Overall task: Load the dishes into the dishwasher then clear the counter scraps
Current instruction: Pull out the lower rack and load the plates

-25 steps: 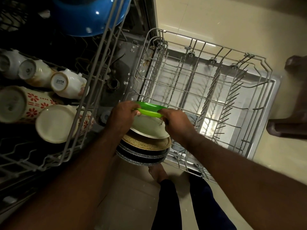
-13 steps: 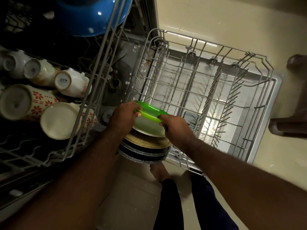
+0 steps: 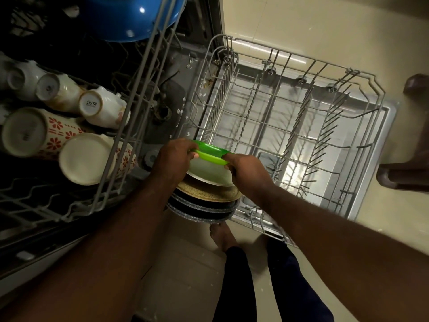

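Note:
I hold a stack of plates (image 3: 204,194) over the near left corner of the pulled-out lower rack (image 3: 290,126). A green plate (image 3: 209,153) is on top, tilted up on edge, over a pale steel plate, a tan speckled plate and dark speckled plates. My left hand (image 3: 174,159) grips the stack's left side with the thumb on the green plate's rim. My right hand (image 3: 246,168) pinches the green plate's right edge. The lower rack holds no dishes.
The upper rack (image 3: 111,159) on the left holds several upturned mugs (image 3: 25,131) and a blue bowl (image 3: 130,17). A dark wooden furniture leg (image 3: 404,175) stands at the right. My bare foot (image 3: 220,235) is on the tiled floor beside the open door.
The green plate has tipped a little more upright off the stack. Both hands keep their hold in nearly the same place.

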